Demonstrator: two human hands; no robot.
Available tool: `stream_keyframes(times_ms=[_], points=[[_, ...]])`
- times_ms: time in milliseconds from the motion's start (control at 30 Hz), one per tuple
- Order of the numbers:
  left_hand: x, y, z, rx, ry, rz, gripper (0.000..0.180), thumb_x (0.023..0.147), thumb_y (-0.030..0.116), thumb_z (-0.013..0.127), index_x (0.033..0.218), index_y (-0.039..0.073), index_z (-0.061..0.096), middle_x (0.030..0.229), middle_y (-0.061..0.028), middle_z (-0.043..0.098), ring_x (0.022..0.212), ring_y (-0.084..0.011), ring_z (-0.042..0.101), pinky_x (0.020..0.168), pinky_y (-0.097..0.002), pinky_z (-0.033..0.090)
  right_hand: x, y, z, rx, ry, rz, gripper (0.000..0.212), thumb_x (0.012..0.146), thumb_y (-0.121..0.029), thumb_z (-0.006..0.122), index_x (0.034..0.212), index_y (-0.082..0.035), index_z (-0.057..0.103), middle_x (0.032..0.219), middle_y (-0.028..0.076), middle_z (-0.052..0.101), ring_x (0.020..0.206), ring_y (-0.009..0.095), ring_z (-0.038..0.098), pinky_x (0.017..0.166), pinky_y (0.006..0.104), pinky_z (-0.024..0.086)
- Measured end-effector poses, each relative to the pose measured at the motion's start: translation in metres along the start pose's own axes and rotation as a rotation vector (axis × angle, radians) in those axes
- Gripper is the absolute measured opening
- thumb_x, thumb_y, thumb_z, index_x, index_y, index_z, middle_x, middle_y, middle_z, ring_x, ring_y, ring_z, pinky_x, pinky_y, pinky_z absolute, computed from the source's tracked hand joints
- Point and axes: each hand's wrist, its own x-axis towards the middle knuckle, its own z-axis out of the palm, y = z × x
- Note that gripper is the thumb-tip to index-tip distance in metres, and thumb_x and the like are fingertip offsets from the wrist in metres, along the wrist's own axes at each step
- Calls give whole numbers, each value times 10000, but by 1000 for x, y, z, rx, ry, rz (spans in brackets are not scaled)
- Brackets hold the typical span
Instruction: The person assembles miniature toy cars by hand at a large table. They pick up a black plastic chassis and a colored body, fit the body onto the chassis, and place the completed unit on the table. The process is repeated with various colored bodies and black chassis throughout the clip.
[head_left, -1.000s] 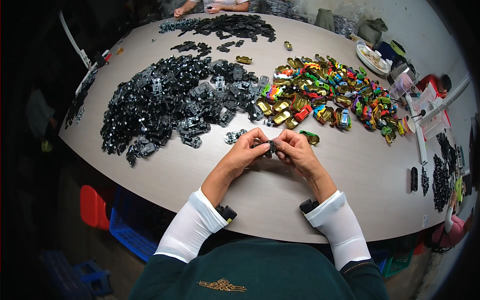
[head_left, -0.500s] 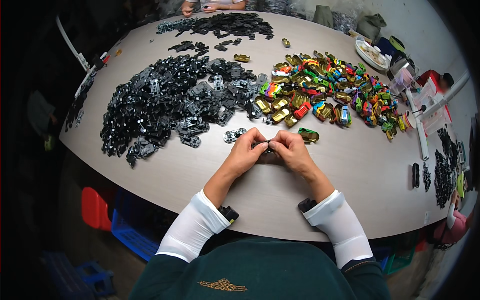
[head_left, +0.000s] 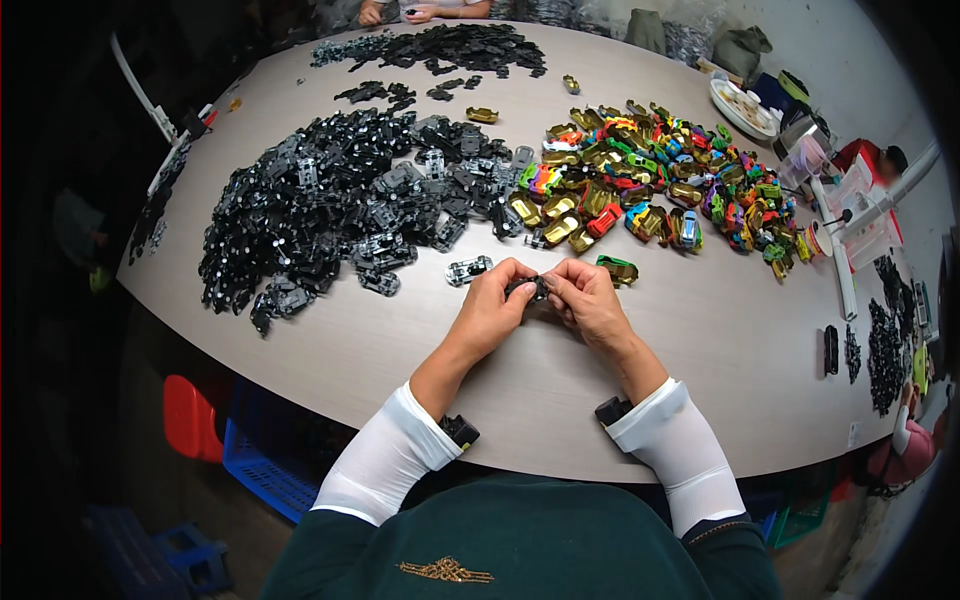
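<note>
Together, left hand, right hand, pinching small black part between fingertips

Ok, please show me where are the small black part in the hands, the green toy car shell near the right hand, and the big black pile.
small black part (head_left: 528, 288), head view, on its middle between the fingertips.
green toy car shell (head_left: 618, 269), head view, on its top.
big black pile (head_left: 330, 210), head view, on its centre.

Near desk surface is open; far passage blocked by black parts pile left, coloured shells right.
</note>
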Motion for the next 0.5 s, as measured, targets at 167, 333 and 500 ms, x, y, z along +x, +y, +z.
stream_keyframes(times_ms=[167, 333, 500], points=[[-5, 12, -2, 124, -21, -21, 139, 890, 54, 574, 999, -30, 593, 853, -63, 658, 767, -84, 571, 688, -245, 463, 6, 13, 0, -125, 50, -198, 170, 924, -124, 592, 785, -27, 612, 592, -39, 537, 447, 27, 424, 402, 200, 303], [-4, 6, 2, 80, 18, 18, 130, 912, 72, 557, 1017, 5, 593, 831, -23, 638, 679, -82, 552, 616, -225, 444, 6, 16, 13, -699, 283, -600, 188, 923, -149, 595, 789, -17, 614, 589, -22, 531, 446, 42, 434, 409, 206, 319], [-1, 5, -1, -394, -93, -247, 160, 979, 210, 493, 1054, 82, 552, 799, 13, 593, 577, -24, 448, 485, -164, 334, 1, 2, 2, 219, 96, 28, 169, 911, -212, 640, 903, -46, 609, 622, -42, 524, 426, 7, 380, 354, 163, 271]])
